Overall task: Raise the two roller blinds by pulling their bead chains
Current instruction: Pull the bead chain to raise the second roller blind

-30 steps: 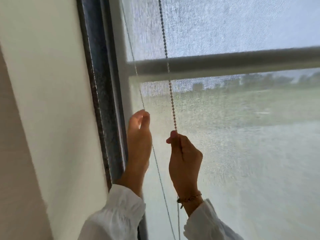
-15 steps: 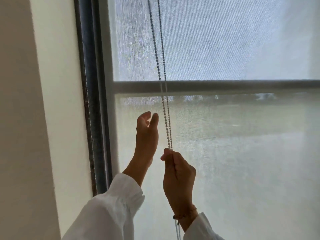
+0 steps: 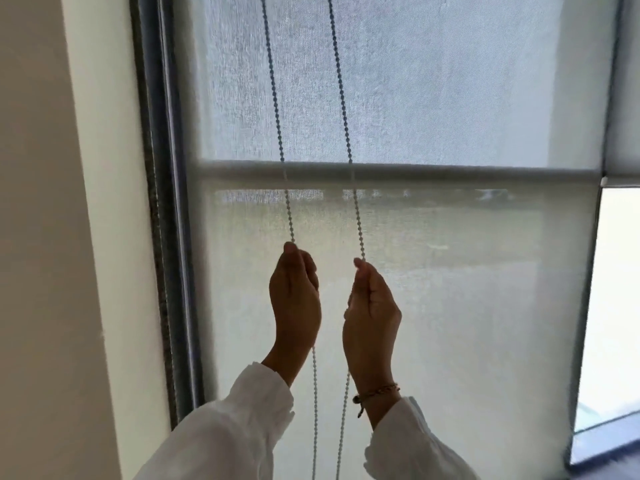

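Nearest, two white sleeves (image 3: 221, 427) rise from six o'clock; the left hand (image 3: 296, 299) has its grip pinched on the left bead-chain strand (image 3: 277, 116), the right hand (image 3: 372, 306) on the right bead-chain strand (image 3: 341, 98). Both strands run up toward twelve o'clock — in front of the translucent roller blind (image 3: 450, 289), which covers the window behind, its dark frame (image 3: 162, 202) at nine o'clock.

There is only one view, from the camera on my head. It looks forward and slightly up at the window, close to it, so the roller blind (image 3: 398, 271) fills most of the frame. My left hand (image 3: 294, 296) and right hand (image 3: 372, 306) sit low in the centre, nearer than the fabric. The wall (image 3: 69, 237) runs down the left edge and a strip of bare glass (image 3: 620, 289) down the right. No second view shares the scene.
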The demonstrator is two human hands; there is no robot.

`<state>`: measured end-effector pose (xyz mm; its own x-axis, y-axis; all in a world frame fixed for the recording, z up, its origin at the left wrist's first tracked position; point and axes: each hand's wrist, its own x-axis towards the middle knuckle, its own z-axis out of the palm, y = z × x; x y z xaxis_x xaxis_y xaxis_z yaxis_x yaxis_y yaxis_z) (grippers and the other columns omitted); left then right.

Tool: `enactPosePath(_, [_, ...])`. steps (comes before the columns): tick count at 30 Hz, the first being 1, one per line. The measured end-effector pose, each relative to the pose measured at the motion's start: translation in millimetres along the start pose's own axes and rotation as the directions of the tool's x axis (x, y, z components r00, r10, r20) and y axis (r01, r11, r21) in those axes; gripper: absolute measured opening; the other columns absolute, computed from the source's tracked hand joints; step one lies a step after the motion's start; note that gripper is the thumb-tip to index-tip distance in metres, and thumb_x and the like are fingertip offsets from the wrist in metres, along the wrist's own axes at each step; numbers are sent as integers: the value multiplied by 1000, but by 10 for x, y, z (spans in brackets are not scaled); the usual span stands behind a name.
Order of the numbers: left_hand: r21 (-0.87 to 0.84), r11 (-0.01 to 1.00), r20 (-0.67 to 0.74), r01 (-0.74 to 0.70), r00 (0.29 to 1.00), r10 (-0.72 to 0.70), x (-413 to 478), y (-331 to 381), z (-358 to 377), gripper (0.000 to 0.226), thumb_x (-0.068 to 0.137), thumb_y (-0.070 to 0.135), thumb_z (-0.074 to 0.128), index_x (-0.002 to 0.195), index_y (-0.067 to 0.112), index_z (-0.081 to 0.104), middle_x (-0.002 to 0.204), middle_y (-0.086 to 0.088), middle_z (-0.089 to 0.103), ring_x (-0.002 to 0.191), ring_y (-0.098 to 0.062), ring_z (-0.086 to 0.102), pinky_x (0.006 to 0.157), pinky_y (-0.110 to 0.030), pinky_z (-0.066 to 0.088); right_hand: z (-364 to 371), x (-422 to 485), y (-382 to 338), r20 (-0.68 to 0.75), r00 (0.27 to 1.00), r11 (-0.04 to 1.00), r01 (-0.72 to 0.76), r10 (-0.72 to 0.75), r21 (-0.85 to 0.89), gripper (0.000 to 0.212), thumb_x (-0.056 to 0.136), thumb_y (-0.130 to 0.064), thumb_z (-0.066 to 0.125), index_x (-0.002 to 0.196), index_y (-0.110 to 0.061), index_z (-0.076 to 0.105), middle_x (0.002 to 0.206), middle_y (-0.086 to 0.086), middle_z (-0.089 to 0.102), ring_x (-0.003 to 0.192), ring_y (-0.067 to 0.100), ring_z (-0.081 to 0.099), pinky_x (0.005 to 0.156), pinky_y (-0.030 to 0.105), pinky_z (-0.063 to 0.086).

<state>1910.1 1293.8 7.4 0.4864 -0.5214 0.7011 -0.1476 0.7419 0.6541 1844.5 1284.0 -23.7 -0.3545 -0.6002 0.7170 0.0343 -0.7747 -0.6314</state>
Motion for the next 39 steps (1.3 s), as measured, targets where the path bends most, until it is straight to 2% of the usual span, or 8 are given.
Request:
enactPosePath(7, [94, 992, 59, -84, 995, 79, -434, 102, -61, 44, 89, 43, 29, 59, 14, 39, 45, 2, 41, 42, -11, 38, 45, -26, 33, -4, -77, -276, 17, 993, 989, -114, 113, 98, 24, 93, -21, 49, 117, -23, 54, 116, -4, 54, 101, 2, 55, 80, 8, 43])
enactPosePath(10, [205, 965, 85, -165, 985, 151, -454, 24, -229, 38, 91, 35, 31, 58, 19, 36, 49, -7, 39, 44, -18, 38, 46, -34, 30, 56, 6, -464, 97, 986, 956, -155, 135, 249, 16, 93, -18, 49, 102, -20, 62, 107, 5, 63, 99, 19, 61, 86, 31, 50])
enactPosePath(18, [306, 918, 213, -254, 958, 194, -754, -338, -737, 41, 85, 65, 18, 61, 34, 30, 48, 14, 32, 42, -3, 39, 44, -15, 24, 529, 232, -1127, 477, 873, 866, -315, 104, 388, 18, 95, -17, 46, 106, -5, 56, 87, 7, 59, 70, 20, 61, 65, 33, 53])
enactPosePath(21, [368, 900, 291, -234, 948, 128, -882, -486, -970, 38, 88, 61, 18, 63, 36, 32, 48, 17, 31, 44, -1, 42, 44, -12, 22, 742, 161, -1160, 390, 902, 921, -298, 185, 251, 23, 94, -27, 49, 88, -10, 64, 62, -1, 53, 44, 8, 42, 40, 22, 35])
enactPosePath(26, [259, 965, 383, 43, 913, -143, -831, -493, -1296, 26, 83, 52, 48, 67, 33, 44, 60, 4, 50, 52, -2, 50, 56, -28, 40, 1065, -203, -1113, 115, 988, 995, 102, -100, -4, 45, 95, -28, 46, 50, -23, 44, 43, -13, 41, 38, 1, 40, 45, 12, 30])
enactPosePath(33, [109, 915, 468, 387, 792, -391, -430, -46, -1610, 44, 82, 59, 11, 85, 40, 50, 106, 15, 59, 97, 0, 52, 99, -29, 30, 1153, -534, -1160, 44, 969, 970, 240, -241, 40, 43, 92, -22, 50, 51, -26, 39, 39, -14, 42, 37, 3, 37, 42, 14, 29])
enactPosePath(35, [-15, 910, 486, 414, 798, -355, -220, 193, -1641, 54, 73, 64, 12, 104, 39, 49, 135, 8, 48, 122, -9, 44, 112, -35, 22, 1142, -711, -1088, 38, 968, 968, 248, -249, 23, 41, 90, -29, 50, 51, -23, 40, 39, -14, 42, 37, 3, 36, 41, 20, 30])
enactPosePath(39, [-207, 895, 536, 395, 811, -234, 238, 681, -1695, 51, 90, 50, 14, 121, 23, 45, 129, -1, 52, 115, -14, 53, 108, -33, 32, 1090, -1142, -837, 9, 962, 959, 274, -274, -72, 47, 89, -50, 42, 56, -18, 43, 44, -12, 37, 39, 9, 36, 38, 24, 32])
